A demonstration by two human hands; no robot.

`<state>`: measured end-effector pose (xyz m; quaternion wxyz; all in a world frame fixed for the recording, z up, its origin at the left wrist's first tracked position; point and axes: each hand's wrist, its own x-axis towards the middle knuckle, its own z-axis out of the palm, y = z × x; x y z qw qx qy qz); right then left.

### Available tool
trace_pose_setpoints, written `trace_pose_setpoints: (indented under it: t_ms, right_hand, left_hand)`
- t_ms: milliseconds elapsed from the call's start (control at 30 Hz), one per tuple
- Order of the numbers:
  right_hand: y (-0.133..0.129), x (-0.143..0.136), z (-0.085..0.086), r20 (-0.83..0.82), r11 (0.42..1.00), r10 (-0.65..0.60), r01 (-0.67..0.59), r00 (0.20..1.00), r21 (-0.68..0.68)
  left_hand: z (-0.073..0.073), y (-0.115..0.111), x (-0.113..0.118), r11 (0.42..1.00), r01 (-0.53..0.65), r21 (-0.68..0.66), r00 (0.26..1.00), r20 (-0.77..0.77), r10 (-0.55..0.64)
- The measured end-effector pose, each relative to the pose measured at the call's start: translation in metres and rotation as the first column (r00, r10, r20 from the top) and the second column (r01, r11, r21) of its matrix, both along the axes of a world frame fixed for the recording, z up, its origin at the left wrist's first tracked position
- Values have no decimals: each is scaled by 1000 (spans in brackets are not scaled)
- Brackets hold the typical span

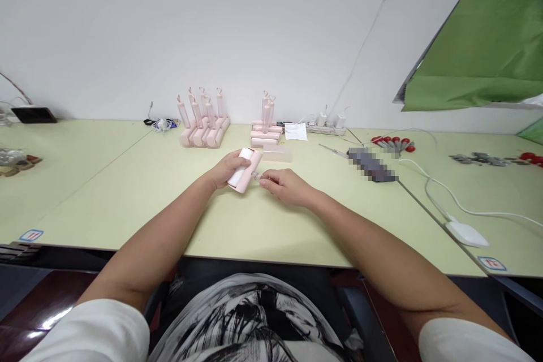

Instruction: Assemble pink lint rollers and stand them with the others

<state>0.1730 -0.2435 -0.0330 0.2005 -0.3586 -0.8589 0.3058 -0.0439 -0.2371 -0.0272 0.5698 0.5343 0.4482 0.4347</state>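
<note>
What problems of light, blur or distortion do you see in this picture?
Head view: the white cloth sleeves look stretched toward the lower corners; white glare sits on the glossy dark-red surface at lower left; square pixels mask a dark object at right; the small clear piece at the right hand is too soft to make out.

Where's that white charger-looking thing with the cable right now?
In the head view, the flat white block lies at the right near the desk's front edge, just behind the right-hand number label.
</note>
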Motion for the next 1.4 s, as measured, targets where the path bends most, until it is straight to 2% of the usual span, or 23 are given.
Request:
trace_pose_setpoints:
  t_ms: [267, 500, 700, 933, 1200, 1400]
  right_hand:
    - [-3, -1, 6, 239, 990, -84, 53, 968, 134]
    - [-8, -7, 3, 312, 979, -116, 55, 943, 197]
    - [-10, -12, -2, 377, 974, -133, 51, 917, 220]
    - [-12, -11, 0, 357, 973, -130, 49, 925, 226]
    - [-6, -7, 0, 286, 992, -78, 45, 955, 119]
    - [-3, -7, 4, 280, 993, -92, 65, 955, 103]
  left_hand:
    - [-7, 3, 2, 998, 25, 53, 994, -108, -20]
    - [-9, 1, 6, 996, 5, 89, 991, -131, 7]
    - [-13, 1, 7, 997, 30, 75, 984, -176, -17]
    - [-9, -1, 13, 997, 6, 73, 986, -164, 6]
    - [-11, 2, 11, 999, 7, 48, 982, -187, 3]
    - [-7, 6, 6, 999, -8, 44, 981, -196, 17]
